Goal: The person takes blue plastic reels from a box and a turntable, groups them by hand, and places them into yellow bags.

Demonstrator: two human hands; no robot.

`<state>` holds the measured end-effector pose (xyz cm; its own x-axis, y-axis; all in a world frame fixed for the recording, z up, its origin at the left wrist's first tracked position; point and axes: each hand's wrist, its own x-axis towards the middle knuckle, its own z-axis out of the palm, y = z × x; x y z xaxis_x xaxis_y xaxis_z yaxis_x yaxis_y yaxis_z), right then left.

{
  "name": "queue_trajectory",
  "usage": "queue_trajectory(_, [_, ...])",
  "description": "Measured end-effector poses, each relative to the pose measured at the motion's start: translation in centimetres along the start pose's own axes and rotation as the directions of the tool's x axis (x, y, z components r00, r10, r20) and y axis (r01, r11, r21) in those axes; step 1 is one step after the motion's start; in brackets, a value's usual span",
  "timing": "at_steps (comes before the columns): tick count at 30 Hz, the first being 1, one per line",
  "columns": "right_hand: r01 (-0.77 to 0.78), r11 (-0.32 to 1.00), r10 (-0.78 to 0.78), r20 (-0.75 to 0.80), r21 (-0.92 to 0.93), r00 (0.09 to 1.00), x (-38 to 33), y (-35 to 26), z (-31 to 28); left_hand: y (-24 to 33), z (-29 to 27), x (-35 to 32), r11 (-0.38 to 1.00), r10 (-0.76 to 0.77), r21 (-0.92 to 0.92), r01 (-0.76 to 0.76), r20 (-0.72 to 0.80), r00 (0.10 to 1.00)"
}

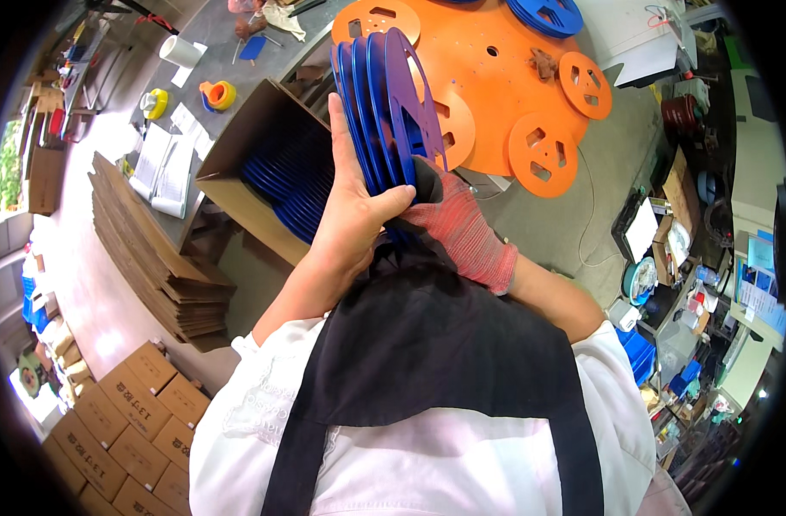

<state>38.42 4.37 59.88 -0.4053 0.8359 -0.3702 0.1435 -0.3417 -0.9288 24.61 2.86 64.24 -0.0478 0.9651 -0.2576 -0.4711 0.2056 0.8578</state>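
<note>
I hold a stack of several blue plastic reels (pixel 383 103) upright on edge between both hands, above chest height. My left hand (pixel 352 202), bare, grips the stack from the left with fingers stretched up its side and the thumb across the bottom. My right hand (pixel 457 225), in a red knit glove with dark fingertips, clamps the stack from the right. Just left of the stack stands an open cardboard box (pixel 238 168) with more blue reels (pixel 290 185) packed on edge inside.
An orange round table (pixel 496 77) carries orange reels (pixel 543 153) and a blue reel (pixel 548 13). Flattened cardboard sheets (pixel 165 267) and closed cartons (pixel 126 430) lie at the left. Tape rolls (pixel 218 93) sit on the grey bench. Cluttered shelves fill the right.
</note>
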Motion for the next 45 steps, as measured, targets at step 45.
queue_trajectory(45, [-0.186, 0.795, 0.014, 0.290, 0.577, 0.957, 5.4, -3.8, -2.8, -2.4, -6.9, 8.2, 0.843, -0.022, -0.470, 0.262, 0.455, 0.890])
